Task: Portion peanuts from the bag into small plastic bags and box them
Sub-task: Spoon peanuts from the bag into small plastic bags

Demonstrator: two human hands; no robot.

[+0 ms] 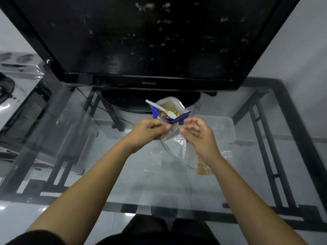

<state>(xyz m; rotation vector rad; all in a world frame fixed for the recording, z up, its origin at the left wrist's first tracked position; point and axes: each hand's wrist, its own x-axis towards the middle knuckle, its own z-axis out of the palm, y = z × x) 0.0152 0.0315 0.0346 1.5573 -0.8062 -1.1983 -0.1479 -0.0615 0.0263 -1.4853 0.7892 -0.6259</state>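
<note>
Peanut bag [169, 112]: one, open, one white spoon [163, 109] inside
Small plastic bags: one empty [174, 140], one filled [203, 167]
Left hand [150, 129], right hand [198, 131]: both pinching empty bag's top
Clear box [224, 128]: one

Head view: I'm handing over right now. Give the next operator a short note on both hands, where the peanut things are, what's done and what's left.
Left hand and right hand each pinch the top edge of an empty small plastic bag, held in the air just in front of the peanut bag.
The peanut bag stands open on the glass table, white spoon inside it.
One filled small bag lies on the table to the right, not boxed.
The clear box sits right of the peanut bag; its contents cannot be made out.
Left: open this bag, spoon peanuts in, seal, box the bags.
</note>
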